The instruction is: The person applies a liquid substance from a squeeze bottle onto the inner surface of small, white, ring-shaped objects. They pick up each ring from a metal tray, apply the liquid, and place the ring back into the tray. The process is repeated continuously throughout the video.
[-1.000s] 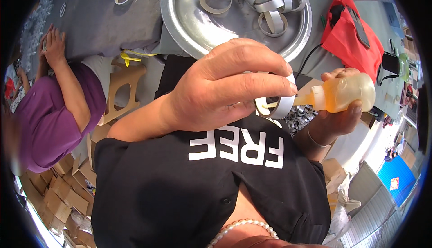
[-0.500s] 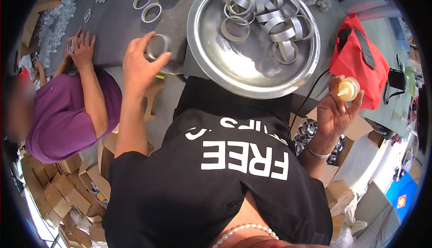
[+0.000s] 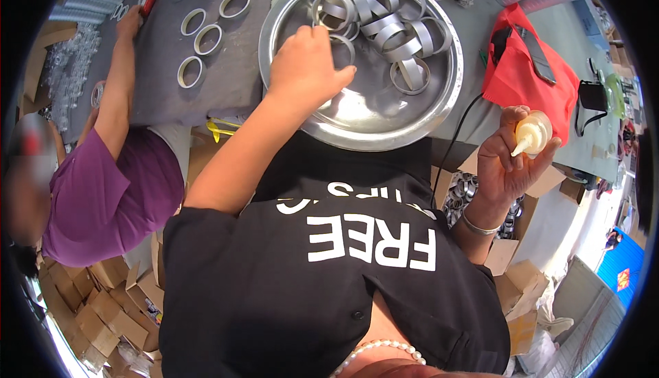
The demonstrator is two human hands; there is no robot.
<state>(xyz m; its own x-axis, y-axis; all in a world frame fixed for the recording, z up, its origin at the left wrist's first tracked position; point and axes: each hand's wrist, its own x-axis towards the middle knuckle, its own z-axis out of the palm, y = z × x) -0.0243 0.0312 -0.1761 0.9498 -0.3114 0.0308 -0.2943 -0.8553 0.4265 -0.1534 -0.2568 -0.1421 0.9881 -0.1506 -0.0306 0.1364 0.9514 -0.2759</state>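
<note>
1. L hand point(image 3: 302, 66) over metal tray point(image 3: 371, 119), thumb spread, beside grey ring point(image 3: 353, 50) in it; fingertips hidden, can't tell if gripping
2. R hand point(image 3: 503, 162) curled round squeeze bottle point(image 3: 534, 131)
3. Best: pinch 1 rim lightly, bottle kept clear
4. Ring thin, satin; tray shiny, round; bottle translucent plastic, prob. soft

Rings point(image 3: 401, 52) in tray point(image 3: 425, 110), ahead and right of left hand point(image 3: 306, 67); four more rings point(image 3: 198, 43) on table point(image 3: 158, 55), left of it. Squeeze bottle point(image 3: 535, 133) in right hand point(image 3: 504, 155); bag point(image 3: 508, 83) beyond.
</note>
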